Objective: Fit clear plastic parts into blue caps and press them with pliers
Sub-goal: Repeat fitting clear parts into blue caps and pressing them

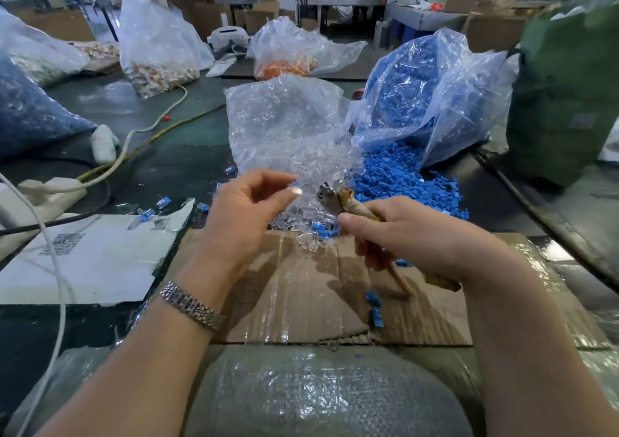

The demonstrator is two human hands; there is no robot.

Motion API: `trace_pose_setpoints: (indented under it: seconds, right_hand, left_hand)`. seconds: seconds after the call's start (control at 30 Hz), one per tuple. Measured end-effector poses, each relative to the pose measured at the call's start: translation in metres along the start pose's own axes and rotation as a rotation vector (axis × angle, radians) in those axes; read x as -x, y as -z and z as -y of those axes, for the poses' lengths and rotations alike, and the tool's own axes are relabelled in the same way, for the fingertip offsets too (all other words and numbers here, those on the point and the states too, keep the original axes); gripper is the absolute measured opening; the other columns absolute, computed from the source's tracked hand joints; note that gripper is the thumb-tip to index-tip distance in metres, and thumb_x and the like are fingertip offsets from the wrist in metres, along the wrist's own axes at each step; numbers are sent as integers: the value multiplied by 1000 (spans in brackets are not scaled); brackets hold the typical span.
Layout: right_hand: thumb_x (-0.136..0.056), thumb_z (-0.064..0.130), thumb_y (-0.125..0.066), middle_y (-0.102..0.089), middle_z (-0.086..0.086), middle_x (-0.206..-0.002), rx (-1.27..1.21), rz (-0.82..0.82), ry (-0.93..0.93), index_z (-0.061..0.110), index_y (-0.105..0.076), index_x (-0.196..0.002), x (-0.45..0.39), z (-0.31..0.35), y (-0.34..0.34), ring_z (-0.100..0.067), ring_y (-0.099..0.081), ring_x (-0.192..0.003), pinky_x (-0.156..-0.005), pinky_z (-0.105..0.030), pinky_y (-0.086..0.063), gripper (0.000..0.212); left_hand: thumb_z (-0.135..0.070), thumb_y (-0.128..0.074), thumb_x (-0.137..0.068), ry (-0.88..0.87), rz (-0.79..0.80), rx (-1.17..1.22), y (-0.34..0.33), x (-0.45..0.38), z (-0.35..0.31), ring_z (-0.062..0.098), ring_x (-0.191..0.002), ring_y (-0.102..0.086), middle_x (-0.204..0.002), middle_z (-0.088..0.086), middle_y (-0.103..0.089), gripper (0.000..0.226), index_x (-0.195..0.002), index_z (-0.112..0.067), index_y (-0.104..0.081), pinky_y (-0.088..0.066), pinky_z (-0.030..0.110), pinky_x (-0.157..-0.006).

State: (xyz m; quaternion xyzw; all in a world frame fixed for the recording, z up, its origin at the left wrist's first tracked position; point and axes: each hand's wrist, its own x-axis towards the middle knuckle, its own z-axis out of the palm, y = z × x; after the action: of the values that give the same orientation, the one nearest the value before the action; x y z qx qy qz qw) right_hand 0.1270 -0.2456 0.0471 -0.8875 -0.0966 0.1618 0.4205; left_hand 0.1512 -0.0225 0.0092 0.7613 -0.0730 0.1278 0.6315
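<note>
Blue caps [402, 182] lie spilled from their torn bag [432, 78] onto the surface [187, 168], just right of the heap of clear plastic parts [311, 188] that pours from its own bag [284, 118]; both heaps run down to the taped cardboard sheet [301, 286] in front of you. Your left hand [248, 209] is raised over the clear heap, thumb and forefinger drawn together, and something small and bluish shows at the fingertips [294, 190]; whether it is a cap, fitted or not, is too small to tell. Your right hand [402, 235] grasps the pliers [341, 202] by their wrapped handles, nose pointing toward your left fingertips; how the jaws stand is unclear. You seem to be between fitting and pressing; next, bring the piece squarely between the jaws and squeeze, keeping your fingertips off the nose. A few finished-looking blue pieces [375, 306] lie scattered on the cardboard.
</note>
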Motion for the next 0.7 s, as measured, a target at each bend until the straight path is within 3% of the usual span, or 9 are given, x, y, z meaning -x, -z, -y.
trace_pose_setpoints:
  seconds: [0.1,0.17,0.23,0.3,0.37,0.47,0.57,0.63,0.7]
  right_hand:
    - [-94,52,-61,-59,1,-68,206,-202,-65,18,-54,-77,-2,-10,11,-16,-54,-59,-55,-30,-41,39]
    - [-94,48,-63,-57,-1,-73,383,-320,-143,18,-50,-77,-6,-17,13,-19,-53,-65,-56,-33,-35,36]
    - [-93,45,-63,-57,-5,-82,534,-362,-234,17,-46,-79,-11,-22,12,-25,-55,-75,-62,-36,-39,35]
    - [-93,46,-64,-56,-8,-95,615,-349,-310,17,-44,-83,-15,-25,10,-30,-55,-88,-78,-42,-49,36]
    - [-91,51,-66,-55,-12,-108,647,-336,-348,15,-46,-94,-16,-25,8,-34,-55,-100,-92,-49,-50,41]
    - [-86,59,-69,-46,-15,-122,645,-333,-368,12,-50,-110,-16,-24,6,-36,-51,-111,-97,-51,-47,56]
    - [-82,60,-73,-42,-16,-131,649,-346,-357,11,-51,-125,-13,-21,6,-36,-47,-120,-100,-52,-46,69]
    - [-80,58,-76,-49,-10,-125,666,-373,-299,13,-54,-119,-9,-17,9,-31,-48,-117,-97,-49,-47,64]
    - [-77,51,-82,-61,7,-100,581,-327,-178,19,-64,-96,-3,-14,12,-14,-58,-92,-80,-35,-49,42]
  left_hand:
    - [-15,-71,-89,52,-162,-440,17,-4,9,14,-82,-66,-88,-3,-70,12,-94,-25,-70,-55,30,-73]
    - [-15,-64,-87,110,-189,-818,23,-7,10,25,-93,-60,-96,1,-61,15,-95,-27,-67,-50,41,-85]
    - [-15,-65,-84,118,-135,-973,22,-6,8,28,-105,-54,-102,0,-52,20,-98,-29,-66,-44,46,-95]
    - [-13,-68,-82,82,-10,-821,19,-5,4,21,-97,-60,-97,-3,-59,19,-94,-28,-67,-50,38,-89]
    - [-13,-74,-82,86,181,-633,14,0,-1,11,-83,-67,-87,-8,-69,17,-90,-27,-70,-54,25,-76]
    - [-21,-81,-82,78,381,-545,7,5,-4,1,-71,-66,-81,-8,-72,13,-90,-28,-72,-50,13,-66]
    - [-27,-82,-82,46,413,-593,2,8,-1,-1,-69,-64,-78,-9,-71,13,-90,-29,-72,-48,13,-67]
    - [-30,-82,-81,28,398,-637,-1,9,2,0,-70,-63,-77,-11,-70,12,-89,-29,-73,-49,16,-68]
    - [-33,-82,-81,10,376,-681,-5,10,3,1,-71,-63,-78,-12,-70,12,-88,-29,-73,-52,23,-72]
